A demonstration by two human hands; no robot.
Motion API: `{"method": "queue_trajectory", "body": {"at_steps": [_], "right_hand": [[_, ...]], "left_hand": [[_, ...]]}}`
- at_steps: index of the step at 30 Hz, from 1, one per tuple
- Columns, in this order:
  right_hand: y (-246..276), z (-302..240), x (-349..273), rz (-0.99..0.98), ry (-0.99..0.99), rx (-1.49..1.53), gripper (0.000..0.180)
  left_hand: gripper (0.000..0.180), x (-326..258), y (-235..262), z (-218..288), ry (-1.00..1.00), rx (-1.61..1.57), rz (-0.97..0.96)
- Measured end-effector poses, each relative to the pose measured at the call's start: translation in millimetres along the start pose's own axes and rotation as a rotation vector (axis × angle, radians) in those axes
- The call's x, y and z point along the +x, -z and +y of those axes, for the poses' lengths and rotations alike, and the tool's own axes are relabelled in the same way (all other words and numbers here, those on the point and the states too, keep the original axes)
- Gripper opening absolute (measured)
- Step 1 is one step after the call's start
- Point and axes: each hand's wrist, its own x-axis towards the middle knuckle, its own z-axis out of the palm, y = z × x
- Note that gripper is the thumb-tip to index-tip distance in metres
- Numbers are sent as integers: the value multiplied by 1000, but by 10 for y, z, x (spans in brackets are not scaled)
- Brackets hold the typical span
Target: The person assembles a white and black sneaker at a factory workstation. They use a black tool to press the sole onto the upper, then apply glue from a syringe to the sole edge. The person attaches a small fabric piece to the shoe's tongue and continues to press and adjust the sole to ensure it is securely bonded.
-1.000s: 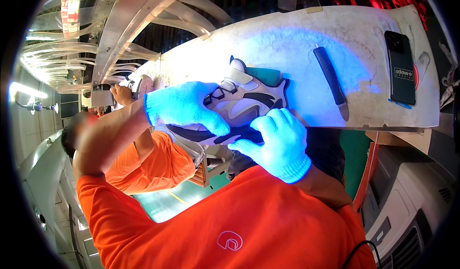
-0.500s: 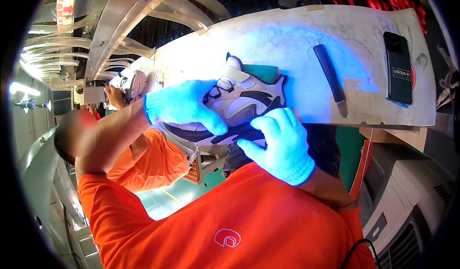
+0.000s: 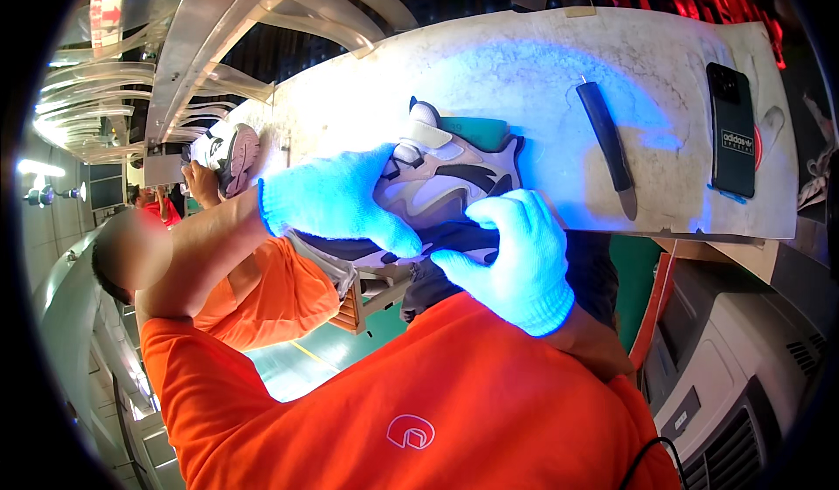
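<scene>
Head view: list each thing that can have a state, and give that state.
Left hand: gloved, gripping the shoe.
Right hand: gloved, at the shoe's lower edge, thumb and forefinger apart.
Shoe: held, one side facing up.
Teal block: jutting from the shoe's opening.
Black tool: lying on the table.
Phone: lying back up.
Far shoe: tilted, in a co-worker's hand.

Blue light floods the hands [image 3: 336, 197] and worktop [image 3: 533, 123], while fisheye distortion bends the black-rimmed edges.
</scene>
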Motion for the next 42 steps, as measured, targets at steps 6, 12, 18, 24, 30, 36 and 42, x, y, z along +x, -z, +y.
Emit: {"method": "queue_trajectory", "body": {"at_steps": [6,12,18,24,30,36,42], "right_hand": [[7,-11,42,-37,-32,26,61],[28,11,45,-44,-40,25,63],[25,15,96,-71,-72,35,62],[-117,-71,140,-69,-66,-47,59],[-194,-60,101,-44,51,-119,65],[-81,-99,-72,-91,99,-154,76],[-57,-109,-124,-39,133,-96,82]], "left_hand": [[114,67,-9,-27,-22,1,24],[109,92,0,-28,-34,-1,33],[110,71,-21,39,29,73,71],[120,213,-111,188,138,176,184],[98,115,-176,-25,-51,-43,159],[84,114,-198,-939,-469,-596,-105],[103,-3,-353,-975,-417,-703,-98]]}}
